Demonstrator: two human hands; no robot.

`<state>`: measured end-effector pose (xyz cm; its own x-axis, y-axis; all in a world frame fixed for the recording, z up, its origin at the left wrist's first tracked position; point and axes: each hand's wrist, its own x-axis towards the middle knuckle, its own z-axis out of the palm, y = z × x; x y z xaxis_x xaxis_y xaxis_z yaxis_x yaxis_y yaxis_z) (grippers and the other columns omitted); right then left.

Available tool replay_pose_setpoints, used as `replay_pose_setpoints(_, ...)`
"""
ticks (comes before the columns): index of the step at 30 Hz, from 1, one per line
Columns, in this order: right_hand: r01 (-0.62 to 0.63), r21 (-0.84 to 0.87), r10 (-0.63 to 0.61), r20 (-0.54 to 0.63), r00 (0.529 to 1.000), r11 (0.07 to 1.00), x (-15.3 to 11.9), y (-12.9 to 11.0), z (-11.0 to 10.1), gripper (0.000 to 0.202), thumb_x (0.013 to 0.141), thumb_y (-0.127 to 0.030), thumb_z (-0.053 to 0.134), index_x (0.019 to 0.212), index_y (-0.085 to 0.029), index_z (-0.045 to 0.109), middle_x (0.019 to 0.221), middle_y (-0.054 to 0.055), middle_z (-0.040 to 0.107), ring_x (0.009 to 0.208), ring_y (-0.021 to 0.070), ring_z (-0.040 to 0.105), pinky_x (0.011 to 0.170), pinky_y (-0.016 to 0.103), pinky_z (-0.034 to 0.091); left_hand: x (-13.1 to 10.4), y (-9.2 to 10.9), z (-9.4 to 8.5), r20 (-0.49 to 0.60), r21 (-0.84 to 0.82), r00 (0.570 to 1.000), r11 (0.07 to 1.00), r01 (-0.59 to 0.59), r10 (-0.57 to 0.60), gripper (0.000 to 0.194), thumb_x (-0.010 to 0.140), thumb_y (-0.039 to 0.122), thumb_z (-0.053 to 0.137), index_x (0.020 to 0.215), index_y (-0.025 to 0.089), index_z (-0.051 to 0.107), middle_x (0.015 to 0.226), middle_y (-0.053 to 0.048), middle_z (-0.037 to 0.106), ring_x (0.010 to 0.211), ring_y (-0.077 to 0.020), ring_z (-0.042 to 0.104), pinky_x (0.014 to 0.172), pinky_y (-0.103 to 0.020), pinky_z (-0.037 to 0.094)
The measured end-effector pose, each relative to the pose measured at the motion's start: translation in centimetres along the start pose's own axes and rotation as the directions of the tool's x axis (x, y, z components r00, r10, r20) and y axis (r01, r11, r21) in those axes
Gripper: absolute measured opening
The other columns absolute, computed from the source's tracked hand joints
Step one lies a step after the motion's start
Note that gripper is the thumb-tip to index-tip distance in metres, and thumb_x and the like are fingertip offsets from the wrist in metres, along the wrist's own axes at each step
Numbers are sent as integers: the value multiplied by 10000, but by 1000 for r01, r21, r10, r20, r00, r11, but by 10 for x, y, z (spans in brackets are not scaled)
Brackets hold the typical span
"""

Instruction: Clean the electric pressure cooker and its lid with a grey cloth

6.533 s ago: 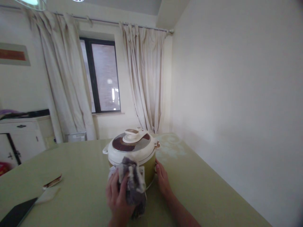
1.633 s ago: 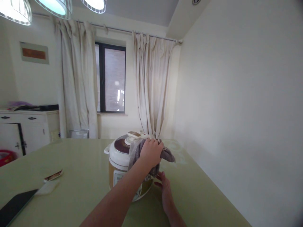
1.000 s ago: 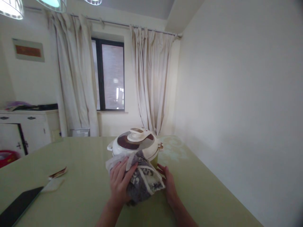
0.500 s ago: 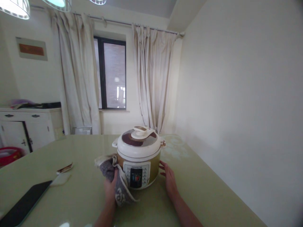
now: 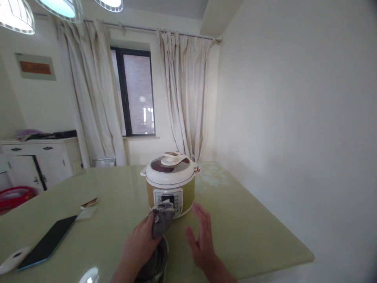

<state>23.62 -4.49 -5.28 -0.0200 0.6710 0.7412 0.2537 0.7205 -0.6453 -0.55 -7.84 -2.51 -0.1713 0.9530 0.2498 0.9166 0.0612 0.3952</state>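
A white and gold electric cooker [image 5: 171,179] with a brown-topped lid stands on the green tabletop [image 5: 235,232]. My left hand [image 5: 141,239] is closed on a grey cloth [image 5: 162,220] in front of the cooker. The upper part of the cloth covers some of the control panel from view, and its lower part hangs below my fingers. Just right of the cloth, near the cooker's lower right side, my right hand [image 5: 202,237] is raised with its fingers apart and nothing in it.
On the left of the table lie a black flat device [image 5: 48,241], a white object [image 5: 14,259] and a small packet [image 5: 89,203]. A white cabinet [image 5: 55,161] and a red basin [image 5: 17,198] are beyond the table's left edge.
My left hand has brought the cloth from the cooker's left side round to its front. My right hand has come away from the cooker's side, towards me. The view has shifted slightly.
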Motion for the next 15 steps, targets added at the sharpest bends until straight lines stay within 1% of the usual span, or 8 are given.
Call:
replay_pose_setpoints(1, 68, -6, -68, 97, 993, 998, -2, -14, -1, 556, 1015, -469, 768, 1556, -359, 704, 1641, 122, 655, 1527, 398, 587, 1294, 633, 427, -5, 6, -5, 29, 73, 996, 994, -86, 84, 632, 898, 194, 620, 1529, 218, 637, 1451, -197, 780, 1227, -379, 801, 1008, -493, 612)
replay_pose_setpoints(3, 142, 10, -139, 298, 944, 990, 3, -37, -4, 648, 950, -481, 860, 1573, -423, 693, 1684, 75, 629, 1552, 401, 578, 1328, 628, 395, -12, 18, -12, 52, 109, 968, 963, -248, 244, 660, 849, 108, 615, 1491, 255, 661, 1481, -179, 761, 1266, -350, 783, 1034, -467, 609)
replay_pose_setpoints(4, 144, 30, -144, 375, 916, 989, 8, -45, -4, 698, 923, -507, 892, 1585, -437, 682, 1687, 63, 628, 1556, 396, 581, 1336, 611, 392, -14, 22, -15, 34, 94, 951, 946, -309, 308, 673, 823, 85, 623, 1471, 260, 668, 1474, -172, 761, 1282, -338, 774, 1053, -450, 605)
replay_pose_setpoints(6, 83, 79, -110, 458, 882, 993, 21, -51, -5, 812, 880, -563, 933, 1626, -416, 648, 1662, 80, 654, 1536, 383, 610, 1325, 561, 426, -15, 29, -17, -40, 61, 922, 922, -381, 384, 741, 752, 55, 661, 1468, 246, 654, 1458, -167, 762, 1312, -335, 755, 1096, -442, 597)
replay_pose_setpoints(9, -84, 134, 13, 460, 888, 987, 29, -44, -6, 875, 805, -575, 989, 1596, -346, 694, 1547, 130, 741, 1413, 402, 710, 1244, 539, 522, -14, 35, -17, -174, 10, 901, 915, -402, 398, 884, 671, 33, 715, 1528, 206, 586, 1427, -172, 768, 1331, -361, 737, 1130, -500, 605)
replay_pose_setpoints(12, -251, 152, 163, 436, 885, 956, 22, -28, -9, 657, 792, -544, 992, 1397, -337, 844, 1376, 126, 831, 1268, 431, 774, 1165, 577, 573, -16, 34, -14, -273, -99, 869, 886, -453, 413, 912, 707, 64, 762, 1574, 259, 555, 1462, -153, 745, 1373, -359, 715, 1136, -530, 620)
replay_pose_setpoints(13, -308, 160, 220, 415, 883, 938, 18, -23, -10, 586, 785, -554, 988, 1319, -335, 881, 1324, 121, 849, 1243, 437, 777, 1155, 590, 576, -18, 31, -12, -298, -152, 859, 868, -473, 416, 909, 733, 99, 786, 1591, 283, 549, 1491, -152, 729, 1392, -365, 704, 1140, -545, 622)
replay_pose_setpoints(15, -445, 207, 368, 326, 871, 871, 13, -14, -13, 556, 745, -623, 984, 1200, -311, 918, 1239, 124, 866, 1209, 445, 776, 1149, 615, 572, -21, 20, -4, -319, -310, 855, 808, -502, 409, 934, 795, 222, 838, 1659, 311, 497, 1570, -159, 687, 1427, -378, 689, 1151, -563, 623)
